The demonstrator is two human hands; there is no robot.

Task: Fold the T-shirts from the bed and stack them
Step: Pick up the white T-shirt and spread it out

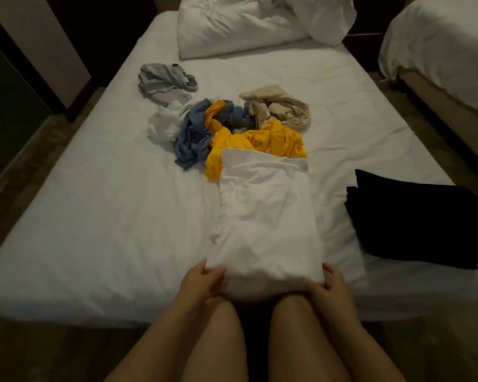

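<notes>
My head carries the one wide camera, facing forward and down along the bed (100,221); my fingers (332,274) lie close beneath it, the pillows (232,28) far beyond them.

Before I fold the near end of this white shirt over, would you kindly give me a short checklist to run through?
1. Left hand grips the near left corner of the white T-shirt: ok.
2. Right hand grips the near right corner: ok.
3. Shirt lies as one narrow strip: ok.
4. Cloth is smooth: not ok, creases cross the middle.
5. Far end is clear of the unfolded pile: not ok, it lies over the yellow shirt.
6. Sleeves are tucked underneath: cannot tell.
</notes>
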